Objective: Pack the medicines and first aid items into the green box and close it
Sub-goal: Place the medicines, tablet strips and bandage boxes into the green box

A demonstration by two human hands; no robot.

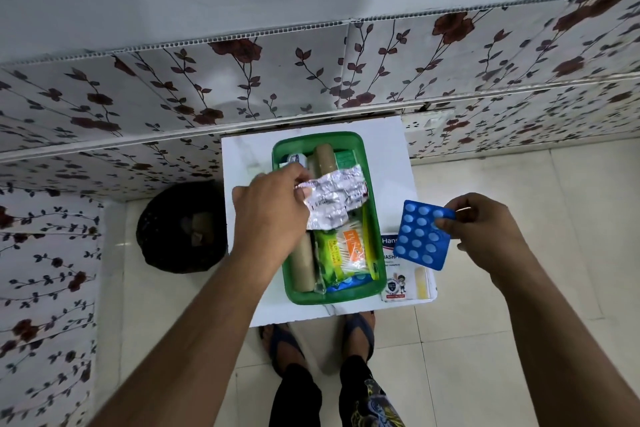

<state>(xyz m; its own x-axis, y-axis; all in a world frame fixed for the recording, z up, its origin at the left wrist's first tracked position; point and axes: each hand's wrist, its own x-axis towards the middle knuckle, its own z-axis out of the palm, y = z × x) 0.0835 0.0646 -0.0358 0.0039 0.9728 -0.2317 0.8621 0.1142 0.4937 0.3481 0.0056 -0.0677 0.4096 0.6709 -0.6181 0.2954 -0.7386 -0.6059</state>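
Note:
The green box stands open on a small white table. Inside it lie two tan bandage rolls, a packet of cotton swabs and a small tube. My left hand hovers over the box, pinching crumpled silver blister strips. Right of the box, my right hand holds a blue blister pack of tablets in the air. Beneath that pack, a white plaster carton rests on the table beside the box.
A dark round bin sits on the floor left of the table. Floral-patterned wall panels rise right behind the table. My feet in sandals stand on the tiled floor at the table's near edge.

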